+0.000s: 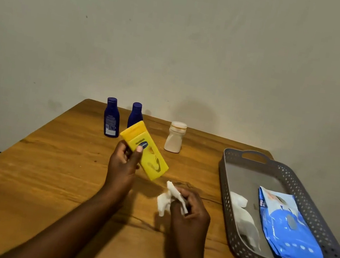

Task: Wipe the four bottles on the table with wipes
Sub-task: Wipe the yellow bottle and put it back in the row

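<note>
- Nearest the camera, two bare forearms reach forward over the wooden tabletop [52, 161].
- Right hand [190, 210]: its fingers are curled round a crumpled white wipe [166, 199], which sticks out to the left and above the hand, held just over the wood.
- Left hand [123, 164]: fingers and thumb pinch the yellow bottle [146, 150] near its upper end; the thumb lies across the blue label. That bottle is lifted off the wood and tilted, its cap end up and to the left, its base down toward the wipe but apart from it.
- Farther back, two dark blue bottles stand upright: the left blue bottle [112, 117] in full view, the right blue bottle [136, 113] partly hidden behind the yellow one.
- To their right, a small white bottle [174, 137] stands upright by itself.
- At the right, a grey perforated tray [227, 176] with a handle slot rests on the wood.
- Inside the tray lie a blue wipes pack [290, 232] and, just left of it, some crumpled white used wipes [241, 209].
- A plain pale wall [178, 41] rises behind the far edge.
</note>
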